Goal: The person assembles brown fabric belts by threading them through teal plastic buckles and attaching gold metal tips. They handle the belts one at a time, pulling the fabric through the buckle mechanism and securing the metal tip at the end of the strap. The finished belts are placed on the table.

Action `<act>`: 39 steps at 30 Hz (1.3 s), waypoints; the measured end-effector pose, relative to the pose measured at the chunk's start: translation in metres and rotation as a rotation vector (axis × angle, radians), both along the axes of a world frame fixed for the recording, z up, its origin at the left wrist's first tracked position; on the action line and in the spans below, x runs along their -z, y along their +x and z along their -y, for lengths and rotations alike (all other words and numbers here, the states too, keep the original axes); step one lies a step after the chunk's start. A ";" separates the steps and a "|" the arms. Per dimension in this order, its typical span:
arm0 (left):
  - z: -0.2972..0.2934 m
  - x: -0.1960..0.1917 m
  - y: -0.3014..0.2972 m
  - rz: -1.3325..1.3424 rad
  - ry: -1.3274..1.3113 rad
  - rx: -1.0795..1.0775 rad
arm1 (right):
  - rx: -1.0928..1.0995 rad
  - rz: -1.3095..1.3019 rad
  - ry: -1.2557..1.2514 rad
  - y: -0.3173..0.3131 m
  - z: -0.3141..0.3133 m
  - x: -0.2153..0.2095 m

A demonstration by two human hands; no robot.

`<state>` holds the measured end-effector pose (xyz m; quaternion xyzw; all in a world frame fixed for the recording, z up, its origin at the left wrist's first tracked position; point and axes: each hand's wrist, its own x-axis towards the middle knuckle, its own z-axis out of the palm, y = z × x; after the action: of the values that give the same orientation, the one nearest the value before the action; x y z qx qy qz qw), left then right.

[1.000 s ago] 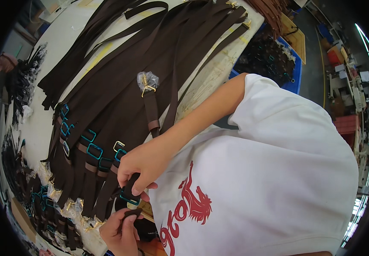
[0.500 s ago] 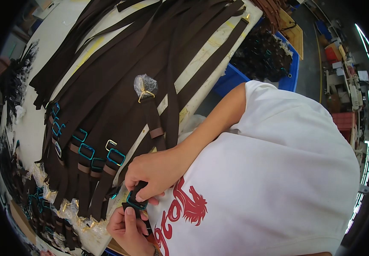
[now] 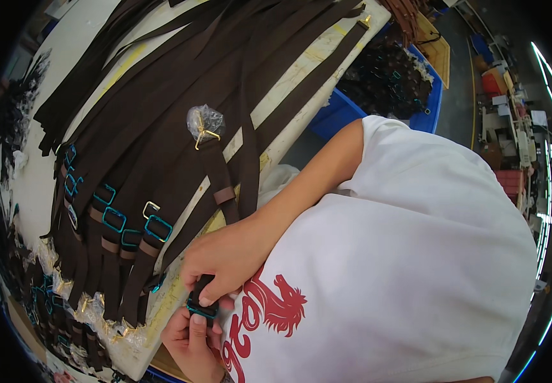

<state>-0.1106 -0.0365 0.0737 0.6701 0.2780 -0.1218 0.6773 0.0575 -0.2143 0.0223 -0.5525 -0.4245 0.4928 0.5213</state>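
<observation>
My right hand (image 3: 228, 255) reaches in from the upper right, its thumb and fingers closed on a short piece of dark brown strap (image 3: 204, 283). Just below it, my left hand (image 3: 190, 338) pinches the teal rectangular buckle (image 3: 200, 310) through which that strap passes, thumb on top. The hands are close together beside the table edge, against the white shirt. Fingers hide part of the buckle and the strap's lower end. On the table nearby lies a strap with a brown keeper loop (image 3: 224, 195) and a plastic-wrapped gold-coloured fitting (image 3: 206, 124).
Many long dark straps (image 3: 161, 121) cover the pale table (image 3: 301, 73), several with teal buckles (image 3: 114, 220). Plastic-wrapped ends (image 3: 91, 309) hang near the table's edge. A blue bin (image 3: 330, 115) of dark buckled straps stands beyond my arm, with shelving farther right.
My view has shifted slightly, so the table and straps sit farther left. Both hands keep their hold, and the buckle between them has turned a little, showing flatter.
</observation>
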 end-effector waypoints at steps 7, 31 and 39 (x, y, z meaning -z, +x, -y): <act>-0.003 0.026 -0.006 0.093 -0.283 -0.221 | 0.146 0.252 0.277 -0.004 0.001 0.000; 0.011 0.004 0.004 0.063 -0.463 -0.201 | 0.214 0.584 0.466 0.000 0.004 0.006; 0.008 0.018 -0.009 0.108 -0.037 -0.191 | 0.184 0.547 0.392 -0.003 0.005 0.003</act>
<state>-0.1197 -0.0444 0.0558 0.6335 0.3012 -0.0255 0.7123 0.0550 -0.2190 0.0196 -0.5894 -0.5833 0.1867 0.5267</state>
